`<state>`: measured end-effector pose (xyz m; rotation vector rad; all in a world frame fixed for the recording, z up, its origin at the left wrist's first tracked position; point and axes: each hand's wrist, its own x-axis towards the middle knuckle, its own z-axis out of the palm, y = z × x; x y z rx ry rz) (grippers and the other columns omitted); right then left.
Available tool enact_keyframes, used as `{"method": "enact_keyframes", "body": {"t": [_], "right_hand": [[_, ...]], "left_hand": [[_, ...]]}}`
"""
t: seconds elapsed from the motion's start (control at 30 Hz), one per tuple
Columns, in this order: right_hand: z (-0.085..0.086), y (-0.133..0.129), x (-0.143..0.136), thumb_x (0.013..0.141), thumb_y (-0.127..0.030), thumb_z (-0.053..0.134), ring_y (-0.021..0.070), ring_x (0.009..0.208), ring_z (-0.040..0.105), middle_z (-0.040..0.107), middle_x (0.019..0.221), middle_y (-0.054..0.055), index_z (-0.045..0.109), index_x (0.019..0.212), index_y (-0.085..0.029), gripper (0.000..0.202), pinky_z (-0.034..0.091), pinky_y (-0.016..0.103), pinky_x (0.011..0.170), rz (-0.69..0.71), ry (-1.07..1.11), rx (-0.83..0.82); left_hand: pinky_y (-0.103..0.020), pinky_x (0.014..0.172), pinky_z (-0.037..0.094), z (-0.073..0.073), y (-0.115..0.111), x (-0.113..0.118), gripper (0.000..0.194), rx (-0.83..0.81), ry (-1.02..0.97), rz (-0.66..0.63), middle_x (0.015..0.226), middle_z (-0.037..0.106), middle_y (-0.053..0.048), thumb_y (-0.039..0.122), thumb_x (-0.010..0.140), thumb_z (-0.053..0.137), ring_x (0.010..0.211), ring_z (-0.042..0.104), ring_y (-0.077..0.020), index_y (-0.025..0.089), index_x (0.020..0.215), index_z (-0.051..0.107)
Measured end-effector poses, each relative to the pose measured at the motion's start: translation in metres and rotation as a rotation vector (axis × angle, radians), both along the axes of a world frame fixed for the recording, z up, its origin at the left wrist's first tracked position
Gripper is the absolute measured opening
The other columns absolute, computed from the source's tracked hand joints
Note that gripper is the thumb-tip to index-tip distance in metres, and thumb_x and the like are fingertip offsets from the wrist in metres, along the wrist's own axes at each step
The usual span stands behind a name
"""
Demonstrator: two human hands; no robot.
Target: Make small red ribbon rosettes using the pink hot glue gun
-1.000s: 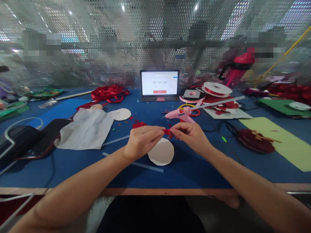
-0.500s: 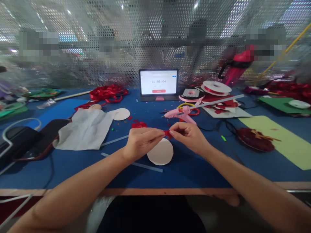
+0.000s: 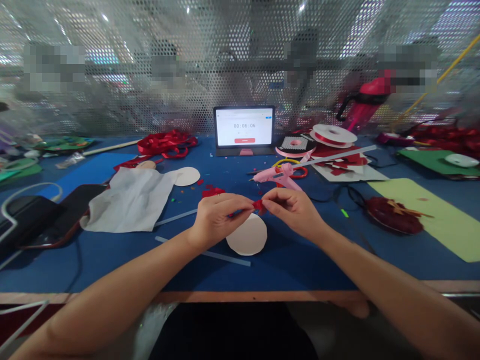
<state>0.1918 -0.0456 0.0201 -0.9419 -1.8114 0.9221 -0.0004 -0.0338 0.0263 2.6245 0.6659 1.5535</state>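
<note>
Between my two hands is a small piece of red ribbon (image 3: 258, 205), partly covered by fingertips. My left hand (image 3: 221, 215) pinches its left end, and my right hand (image 3: 288, 207) pinches its right end. Just below them a cream-coloured disc (image 3: 247, 235) lies flat on the blue table, its upper edge partly hidden by my left hand. Behind my left hand is a small heap of red pieces (image 3: 213, 192). Past my right hand rests a pink glue gun (image 3: 275, 174) with a long clear glue stick (image 3: 341, 155) in its back.
Scissors (image 3: 300, 172) lie behind the glue gun. Glue sticks (image 3: 227, 258), a grey cloth (image 3: 131, 200), a phone (image 3: 67, 215) and another disc (image 3: 187, 176) are to the left. Ribbon spools (image 3: 333, 136) and a yellow sheet (image 3: 435, 215) are to the right. A tablet (image 3: 244, 127) stands behind.
The red ribbon piece has shifted slightly between my fingertips and shows a little more. Both hands stay pinched in nearly the same place. The tablet's timer has advanced.
</note>
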Motion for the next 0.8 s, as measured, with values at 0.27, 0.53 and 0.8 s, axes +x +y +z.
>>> {"method": "enact_keyframes", "body": {"t": [0.27, 0.53, 0.8], "right_hand": [[-0.0011, -0.0014, 0.0003, 0.076, -0.025, 0.061, 0.0116, 0.067, 0.060, 0.067, 0.082, 0.003, 0.065, 0.089, -0.019, 0.015, 0.050, 0.024, 0.061, -0.101, -0.120, 0.215], [0.0004, -0.0049, 0.0004, 0.073, -0.028, 0.065, 0.0123, 0.065, 0.063, 0.069, 0.081, 0.002, 0.064, 0.087, -0.021, 0.015, 0.054, 0.026, 0.065, -0.171, -0.046, 0.226], [0.0012, -0.0046, 0.0013, 0.076, -0.026, 0.062, 0.0150, 0.070, 0.064, 0.069, 0.081, 0.001, 0.066, 0.081, -0.022, 0.008, 0.055, 0.030, 0.067, -0.118, -0.047, 0.249]], "left_hand": [[-0.016, 0.066, 0.054, 0.0002, -0.0003, 0.0014, 0.006, -0.076, -0.029, 0.018, 0.072, 0.071, -0.001, 0.013, 0.075, 0.062, 0.067, 0.067, -0.0101, 0.016, 0.072, 0.066], [-0.016, 0.067, 0.054, -0.0004, -0.0004, 0.0020, 0.006, -0.065, -0.008, 0.012, 0.072, 0.071, -0.001, 0.012, 0.075, 0.062, 0.067, 0.067, -0.0100, 0.016, 0.072, 0.065], [-0.017, 0.067, 0.054, 0.0007, -0.0012, 0.0020, 0.007, -0.068, -0.010, -0.023, 0.072, 0.071, -0.001, 0.012, 0.076, 0.061, 0.068, 0.067, -0.0102, 0.016, 0.071, 0.065]]}}
